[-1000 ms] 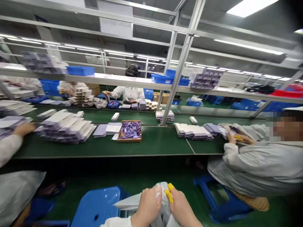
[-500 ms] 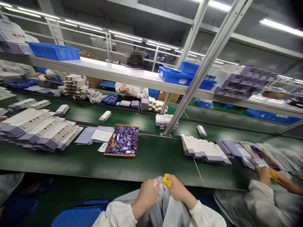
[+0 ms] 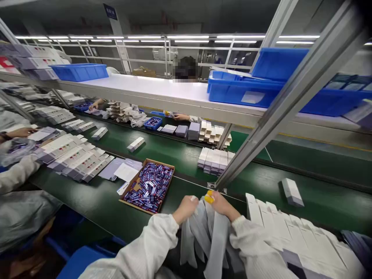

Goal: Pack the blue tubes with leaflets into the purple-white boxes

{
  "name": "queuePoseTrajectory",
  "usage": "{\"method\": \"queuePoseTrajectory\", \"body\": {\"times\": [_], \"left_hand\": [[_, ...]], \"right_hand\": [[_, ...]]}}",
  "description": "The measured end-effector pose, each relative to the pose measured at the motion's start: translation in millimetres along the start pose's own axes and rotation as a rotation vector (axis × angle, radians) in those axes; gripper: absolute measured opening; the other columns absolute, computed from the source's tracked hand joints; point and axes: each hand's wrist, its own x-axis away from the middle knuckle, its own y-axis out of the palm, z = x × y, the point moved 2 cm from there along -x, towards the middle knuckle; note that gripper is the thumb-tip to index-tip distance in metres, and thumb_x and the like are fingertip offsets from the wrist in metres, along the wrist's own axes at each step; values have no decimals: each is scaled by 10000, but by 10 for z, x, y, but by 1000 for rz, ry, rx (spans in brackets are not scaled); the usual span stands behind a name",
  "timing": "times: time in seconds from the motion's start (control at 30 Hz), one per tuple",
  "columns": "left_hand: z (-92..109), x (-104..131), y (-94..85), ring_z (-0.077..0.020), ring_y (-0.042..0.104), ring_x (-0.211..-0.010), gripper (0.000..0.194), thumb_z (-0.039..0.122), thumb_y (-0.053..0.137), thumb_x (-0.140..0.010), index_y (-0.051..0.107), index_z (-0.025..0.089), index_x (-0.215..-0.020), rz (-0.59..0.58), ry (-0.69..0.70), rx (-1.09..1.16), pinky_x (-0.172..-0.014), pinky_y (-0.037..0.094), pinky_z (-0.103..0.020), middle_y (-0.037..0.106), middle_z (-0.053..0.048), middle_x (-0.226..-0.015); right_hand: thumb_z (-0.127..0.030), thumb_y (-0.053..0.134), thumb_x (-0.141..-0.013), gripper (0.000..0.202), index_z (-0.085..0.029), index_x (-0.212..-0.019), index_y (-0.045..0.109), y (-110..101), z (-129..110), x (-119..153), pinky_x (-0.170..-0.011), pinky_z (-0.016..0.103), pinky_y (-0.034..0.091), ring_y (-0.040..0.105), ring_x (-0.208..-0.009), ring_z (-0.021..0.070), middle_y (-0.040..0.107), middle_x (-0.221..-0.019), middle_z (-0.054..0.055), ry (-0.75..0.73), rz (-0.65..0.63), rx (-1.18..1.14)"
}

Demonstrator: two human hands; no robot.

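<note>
My left hand (image 3: 186, 209) and my right hand (image 3: 221, 204) are raised side by side over the near edge of the bench. Both are closed on the top of a pale grey cloth-like sheet (image 3: 216, 242), which hangs below them in long folds. Whether it is fabric or thin plastic I cannot tell. Yellow covers sit on fingertips of my right hand, and something white is on a fingertip of my left. To the left of my hands lies a shallow cardboard tray (image 3: 124, 200) full of small shiny purple-blue sachets or tubes (image 3: 154, 182).
Leaflets (image 3: 128, 169) lie left of the tray, beside rows of white cartons (image 3: 84, 159). More cartons (image 3: 302, 236) stand at right. A slanted metal post (image 3: 261, 128) rises ahead, under a shelf with blue bins (image 3: 241, 91). A co-worker's arm (image 3: 17, 174) is at left.
Both hands have risen from below the bench edge, lifting the grey sheet, which now hangs in folds. The view has turned, and the tray and right-hand cartons appear nearer.
</note>
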Motion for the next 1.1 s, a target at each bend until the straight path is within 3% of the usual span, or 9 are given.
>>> {"method": "queuePoseTrajectory", "body": {"times": [0.17,0.33,0.43,0.53,0.67,0.77,0.93,1.0,1.1], "left_hand": [[-101,-530,127,-71,350,-461,230,281,499,-713,430,165,-527,135,-69,73,-446,274,-195,377,58,-478],[-123,-799,-39,-106,472,-609,309,475,452,-749,477,170,-704,294,-23,121,-597,385,-219,483,20,-638],[-122,-772,-298,-121,525,-731,418,518,250,-820,439,183,-984,358,18,164,-684,423,-252,528,-33,-853],[-224,-554,-569,-154,504,-970,470,495,206,-841,297,215,-1207,368,72,156,-813,415,-303,466,-89,-1124],[-558,-97,-641,-228,326,-1197,637,501,404,-772,202,208,-1300,266,76,-190,-964,307,-379,310,-107,-1313],[-818,189,-487,-252,329,-1185,642,450,449,-741,258,165,-1283,188,-14,-436,-966,293,-383,351,-121,-1267],[-924,244,-301,-279,346,-1142,524,350,488,-687,405,150,-1165,162,-87,-677,-927,292,-395,413,-118,-1187],[-894,161,-292,-259,337,-1147,464,296,497,-668,443,147,-1104,159,-33,-692,-933,287,-360,406,-108,-1185],[-888,84,-328,-259,312,-1164,405,250,518,-635,486,131,-1021,178,38,-710,-955,273,-347,387,-110,-1205]], "right_hand": [[-114,479,-589,90,-182,-636,515,-196,395,-532,-631,264,404,526,-651,157,562,-640,8,62,82,21],[-249,493,-673,315,-180,-976,543,-203,584,-596,-799,348,402,541,-879,217,604,-895,67,113,217,25],[-359,438,-740,511,-157,-1206,389,-193,643,-319,-901,366,349,467,-1049,228,511,-1129,101,80,335,7],[-456,401,-770,625,-163,-1300,249,-148,760,165,-958,366,298,374,-1148,239,390,-1258,104,87,604,0],[-569,445,-708,774,-98,-1292,254,72,954,751,-911,428,335,375,-1108,317,397,-1185,172,441,858,94],[-575,495,-662,744,-100,-1219,367,386,923,851,-864,477,355,403,-1053,353,449,-1103,183,594,726,170],[-296,479,-674,406,-105,-1032,496,873,613,585,-849,506,337,423,-1014,368,477,-1046,182,544,421,453],[-226,440,-670,375,-96,-1019,486,890,542,517,-848,451,358,454,-988,332,480,-1007,173,508,417,444],[-222,425,-664,421,-83,-1062,434,631,573,520,-819,387,395,501,-914,285,469,-977,160,490,521,348]]}}
